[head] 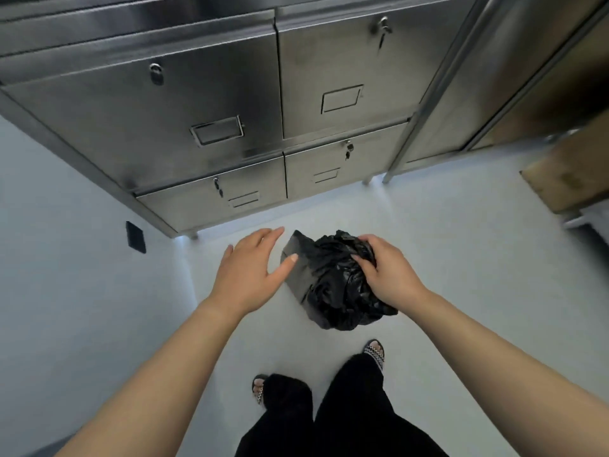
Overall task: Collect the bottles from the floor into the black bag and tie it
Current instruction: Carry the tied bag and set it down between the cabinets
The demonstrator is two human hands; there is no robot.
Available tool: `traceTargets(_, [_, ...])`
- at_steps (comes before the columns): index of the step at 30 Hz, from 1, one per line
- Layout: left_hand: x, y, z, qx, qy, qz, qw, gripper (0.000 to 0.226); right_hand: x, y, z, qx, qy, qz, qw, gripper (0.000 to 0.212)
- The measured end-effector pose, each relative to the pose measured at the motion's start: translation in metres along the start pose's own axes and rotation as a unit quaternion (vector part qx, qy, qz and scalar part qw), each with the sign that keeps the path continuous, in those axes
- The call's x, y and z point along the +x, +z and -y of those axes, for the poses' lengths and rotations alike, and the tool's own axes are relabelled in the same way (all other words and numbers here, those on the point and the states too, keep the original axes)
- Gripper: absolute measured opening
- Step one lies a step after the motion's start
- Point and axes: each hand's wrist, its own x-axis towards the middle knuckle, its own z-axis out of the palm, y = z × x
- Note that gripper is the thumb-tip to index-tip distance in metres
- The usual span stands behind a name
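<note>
Head view, looking down. Black bag (pixel 333 282) held up above the pale floor (pixel 445 258), in front of the steel cabinet (pixel 197 127), its plastic crumpled and bunched at the top. Right hand (pixel 385 275) clenched on the gathered top of the bag, fingers curled into the folds, palm down. Left hand (pixel 250 268) released, fingers spread and flat, just beside the bag's left side; thumb tip near the plastic, contact not certain. Both forearms bare, reaching forward from the lower corners of the picture.

Bag's contents not visible through the plastic; one squared corner showing at its upper left. Whether the top is knotted: cannot tell, covered by the right hand.

Cabinet standing on short legs, four doors in view, each with a small lock and a label frame; keys hanging in the two right-hand locks. Steel rack (pixel 461 77) upright just right of the cabinet. Cardboard box (pixel 566 173) at the right edge, blurred. Small dark plate (pixel 135 237) on the wall low at the left, beside the cabinet.

Below the hands: black trousers (pixel 346 417) and two patterned sandals (pixel 374 352), right foot set ahead of the left, both on the floor and nearer the camera than the bag.
</note>
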Motion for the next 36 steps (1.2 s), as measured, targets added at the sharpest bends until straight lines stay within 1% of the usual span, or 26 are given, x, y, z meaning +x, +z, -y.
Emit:
traceTargets(3, [-0.002, -0.007, -0.021, -0.016, 0.028, 0.005, 0.999, 0.062, -0.024, -0.023, 0.002, 0.024, 0.041, -0.055, 0.997, 0.026])
traceTargets(7, [0.001, -0.009, -0.046, 0.001, 0.077, 0.036, 0.996, 0.062, -0.056, -0.055, -0.006, 0.04, 0.078, -0.124, 0.988, 0.023])
traceTargets(11, [0.013, -0.007, -0.079, -0.008, 0.113, 0.059, 0.992, 0.062, -0.081, -0.085, -0.024, 0.055, 0.102, -0.19, 0.975, 0.024])
traceTargets(14, [0.027, -0.001, -0.114, -0.015, 0.126, 0.057, 0.99, 0.062, -0.092, -0.108, -0.045, 0.082, 0.13, -0.227, 0.962, 0.024])
traceTargets(18, [0.049, 0.01, -0.166, -0.033, 0.146, 0.06, 0.987, 0.062, -0.097, -0.144, -0.073, 0.102, 0.139, -0.239, 0.955, 0.024])
traceTargets(22, [0.08, 0.029, -0.226, -0.034, 0.186, 0.07, 0.979, 0.061, -0.096, -0.184, -0.106, 0.131, 0.15, -0.259, 0.945, 0.025])
traceTargets(27, [0.117, 0.054, -0.295, -0.033, 0.217, 0.095, 0.971, 0.067, -0.093, -0.228, -0.146, 0.137, 0.158, -0.277, 0.938, 0.024])
traceTargets(31, [0.151, 0.062, -0.332, -0.017, 0.24, 0.114, 0.964, 0.071, -0.074, -0.258, -0.17, 0.144, 0.156, -0.278, 0.937, 0.027])
traceTargets(36, [0.22, 0.063, -0.355, -0.005, 0.264, 0.129, 0.956, 0.076, -0.027, -0.291, -0.194, 0.139, 0.158, -0.298, 0.931, 0.025])
